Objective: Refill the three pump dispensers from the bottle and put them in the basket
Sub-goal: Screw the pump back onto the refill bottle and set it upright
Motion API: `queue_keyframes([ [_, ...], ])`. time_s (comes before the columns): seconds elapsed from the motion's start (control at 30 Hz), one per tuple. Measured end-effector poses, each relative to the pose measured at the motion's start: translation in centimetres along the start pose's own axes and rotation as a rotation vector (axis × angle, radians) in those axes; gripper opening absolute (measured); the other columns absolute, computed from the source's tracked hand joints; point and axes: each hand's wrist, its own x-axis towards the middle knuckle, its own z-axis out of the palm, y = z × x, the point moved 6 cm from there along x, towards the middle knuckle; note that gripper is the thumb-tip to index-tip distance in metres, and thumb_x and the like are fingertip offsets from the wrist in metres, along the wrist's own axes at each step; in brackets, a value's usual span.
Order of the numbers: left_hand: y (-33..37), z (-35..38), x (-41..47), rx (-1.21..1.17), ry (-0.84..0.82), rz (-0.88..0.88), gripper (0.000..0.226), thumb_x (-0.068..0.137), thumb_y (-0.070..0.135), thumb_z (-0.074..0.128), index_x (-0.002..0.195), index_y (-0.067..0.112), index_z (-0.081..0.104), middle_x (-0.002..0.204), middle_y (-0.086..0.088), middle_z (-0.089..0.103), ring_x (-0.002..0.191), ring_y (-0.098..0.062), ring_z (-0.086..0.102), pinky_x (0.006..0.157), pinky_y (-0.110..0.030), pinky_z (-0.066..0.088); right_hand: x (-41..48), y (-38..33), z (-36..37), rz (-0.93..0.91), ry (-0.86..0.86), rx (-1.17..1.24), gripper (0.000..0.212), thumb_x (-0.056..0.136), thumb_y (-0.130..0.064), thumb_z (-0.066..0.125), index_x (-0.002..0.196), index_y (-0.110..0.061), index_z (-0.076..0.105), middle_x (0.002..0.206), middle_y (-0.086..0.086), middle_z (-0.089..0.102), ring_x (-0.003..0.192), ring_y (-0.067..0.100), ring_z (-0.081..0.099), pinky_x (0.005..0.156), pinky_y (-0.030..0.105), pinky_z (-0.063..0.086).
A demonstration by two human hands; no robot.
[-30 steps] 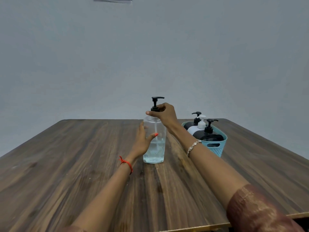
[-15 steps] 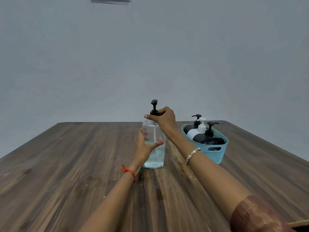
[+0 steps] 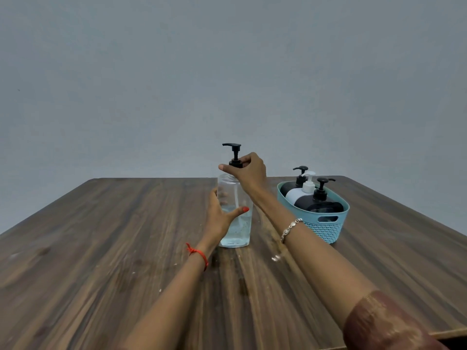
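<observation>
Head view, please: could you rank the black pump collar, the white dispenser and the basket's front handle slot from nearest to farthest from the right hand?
1. Black pump collar: pinched by the right hand, atop the clear bottle.
2. White dispenser: to the right, lying in the basket.
3. Front handle slot: farther right and lower, on the basket's near wall.

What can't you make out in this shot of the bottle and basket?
- Head view: the clear bottle's neck, hidden by the right hand.
- Fill levels in the three dispensers: opaque bodies, sunk behind the basket wall.
- Left hand fingers, blurred through the bottle.
</observation>
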Motion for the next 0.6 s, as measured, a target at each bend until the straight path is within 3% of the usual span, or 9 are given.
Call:
queue_keyframes([
  [0.13, 0.04, -0.13, 0.05, 0.012, 0.020, 0.012, 0.078, 0.064, 0.023, 0.084, 0.125, 0.016, 0.037, 0.121, 0.000, 0.051, 0.107, -0.014, 0.051, 0.074, -0.015, 0.041, 0.37, 0.29, -0.19, 0.047, -0.217, 0.175, 0.019, 0.078, 0.001, 0.067, 0.096, -0.003, 0.065, 0.091, 0.011, 0.066, 0.087, 0.021, 0.063, 0.086, 0.025, 0.051],
  [0.2, 0.00, -0.07, 0.09, 0.021, 0.023, 0.014, 0.078, 0.063, 0.023, 0.084, 0.125, 0.015, 0.037, 0.121, -0.001, 0.051, 0.107, -0.014, 0.051, 0.073, -0.014, 0.041, 0.60, 0.40, -0.60, 0.057, -0.249, 0.159, 0.018, 0.075, -0.001, 0.072, 0.092, -0.006, 0.069, 0.090, 0.010, 0.070, 0.089, 0.022, 0.066, 0.093, 0.032, 0.050],
  [0.33, 0.16, -0.04, -0.09, 0.018, 0.026, 0.012, 0.077, 0.064, 0.022, 0.084, 0.126, 0.015, 0.038, 0.118, 0.003, 0.049, 0.107, -0.013, 0.050, 0.075, -0.014, 0.040, 0.33, 0.15, -0.52, 0.059, -0.124, 0.104, 0.021, 0.065, -0.010, 0.083, 0.078, -0.015, 0.067, 0.080, -0.001, 0.069, 0.074, 0.009, 0.067, 0.074, 0.016, 0.052],
  [0.47, 0.01, -0.02, -0.01, 0.003, 0.011, 0.002, 0.077, 0.064, 0.021, 0.084, 0.125, 0.016, 0.038, 0.118, 0.003, 0.050, 0.108, -0.014, 0.051, 0.084, -0.024, 0.043, 0.00, -0.02, -0.02, 0.030, 0.007, -0.010, 0.031, 0.063, -0.018, 0.085, 0.083, -0.011, 0.064, 0.084, 0.001, 0.067, 0.075, 0.011, 0.064, 0.066, 0.017, 0.050],
  [0.6, -0.06, 0.03, 0.03, 0.017, 0.008, 0.005, 0.077, 0.064, 0.023, 0.084, 0.124, 0.017, 0.037, 0.120, 0.002, 0.049, 0.109, -0.013, 0.049, 0.086, -0.025, 0.040, 0.36, 0.14, -0.27, 0.030, -0.081, 0.026, 0.032, 0.067, -0.014, 0.082, 0.092, -0.007, 0.064, 0.085, 0.001, 0.066, 0.076, 0.009, 0.064, 0.068, 0.014, 0.050],
])
